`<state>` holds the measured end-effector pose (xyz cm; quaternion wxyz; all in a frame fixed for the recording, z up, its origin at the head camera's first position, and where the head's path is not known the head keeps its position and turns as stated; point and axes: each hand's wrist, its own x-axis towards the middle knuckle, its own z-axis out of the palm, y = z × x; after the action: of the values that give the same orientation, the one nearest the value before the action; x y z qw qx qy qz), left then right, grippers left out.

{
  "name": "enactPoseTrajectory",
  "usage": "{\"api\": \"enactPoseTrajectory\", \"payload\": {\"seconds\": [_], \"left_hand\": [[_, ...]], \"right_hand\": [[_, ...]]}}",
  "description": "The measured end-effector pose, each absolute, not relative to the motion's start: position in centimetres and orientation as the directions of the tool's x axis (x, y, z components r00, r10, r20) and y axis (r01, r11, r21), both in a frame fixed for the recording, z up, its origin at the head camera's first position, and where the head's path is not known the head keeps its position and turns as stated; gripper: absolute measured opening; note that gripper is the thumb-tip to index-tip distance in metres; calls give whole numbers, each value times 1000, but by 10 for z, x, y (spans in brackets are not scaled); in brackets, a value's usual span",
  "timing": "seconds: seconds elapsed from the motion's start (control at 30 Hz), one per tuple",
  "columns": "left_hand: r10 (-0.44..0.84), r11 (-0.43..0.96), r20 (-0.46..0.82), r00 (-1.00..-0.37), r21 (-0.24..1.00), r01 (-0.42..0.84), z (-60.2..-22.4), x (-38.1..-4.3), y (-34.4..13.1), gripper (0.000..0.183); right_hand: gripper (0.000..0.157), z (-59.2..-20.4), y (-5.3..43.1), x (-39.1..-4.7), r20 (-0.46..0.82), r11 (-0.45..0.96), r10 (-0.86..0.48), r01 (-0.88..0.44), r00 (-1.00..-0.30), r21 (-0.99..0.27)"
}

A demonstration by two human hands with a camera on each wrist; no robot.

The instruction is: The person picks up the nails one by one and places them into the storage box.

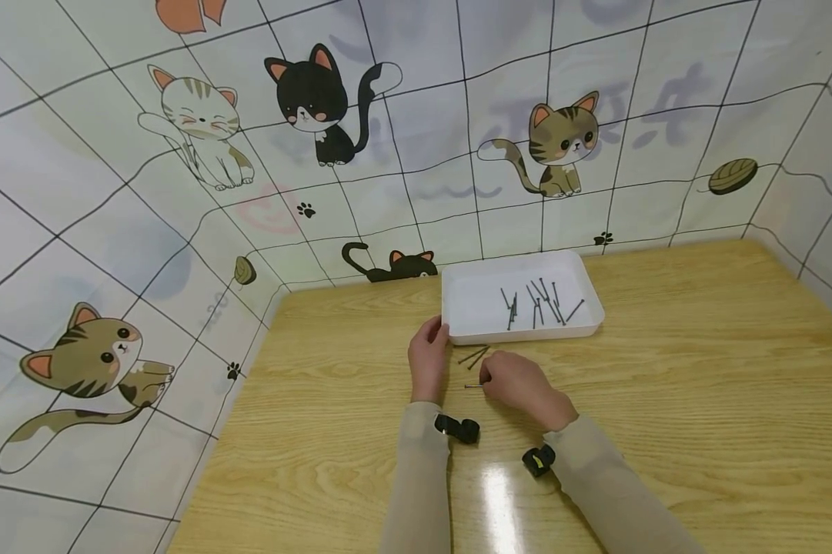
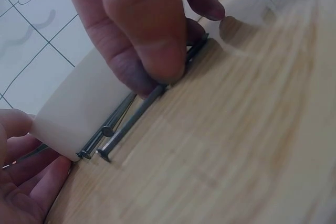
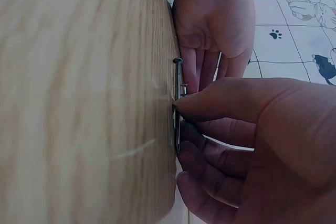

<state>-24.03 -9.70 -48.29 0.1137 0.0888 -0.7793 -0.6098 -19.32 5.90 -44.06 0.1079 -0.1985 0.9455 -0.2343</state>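
Note:
My right hand [image 1: 522, 387] pinches a dark metal nail [image 1: 472, 385] between thumb and fingers, low over the wooden table. In the right wrist view the thumb presses on the shank of that nail [image 3: 178, 80], its flat head sticking out past the thumb. At the front left corner of a white tray [image 1: 474, 308], my left hand [image 1: 429, 362] holds the tray's edge. Between the hands and the tray's front wall, a few loose nails [image 1: 472, 355] lie on the table. Several more nails [image 1: 552, 308] lie scattered inside the tray, mostly toward its right half.
The wood-grain table [image 1: 700, 369] reaches out to both sides. Behind it hangs a white gridded sheet [image 1: 429, 138] printed with cartoon cats, close to the tray's back edge. A black wrist strap [image 1: 459, 428] sits on the left sleeve and another device [image 1: 539, 460] on the right.

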Motion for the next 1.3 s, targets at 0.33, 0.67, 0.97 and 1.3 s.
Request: {"api": "enactPoseTrajectory", "payload": {"seconds": [0.33, 0.67, 0.97, 1.3], "left_hand": [[-271, 230, 61, -961, 973, -4, -482, -240, -97, 34], [-279, 237, 62, -958, 971, -6, -483, -239, -96, 32], [-271, 232, 78, -959, 973, 14, -481, -240, -95, 31], [-273, 218, 70, -959, 976, 9, -481, -239, -95, 32]], "right_hand": [[22, -443, 58, -192, -100, 814, -435, -343, -895, -468], [15, -439, 58, -189, -141, 833, -424, -324, -895, -449], [18, -436, 59, -189, -136, 827, -431, -331, -892, -454], [14, -436, 61, -188, -105, 818, -441, -351, -891, -455]]}}
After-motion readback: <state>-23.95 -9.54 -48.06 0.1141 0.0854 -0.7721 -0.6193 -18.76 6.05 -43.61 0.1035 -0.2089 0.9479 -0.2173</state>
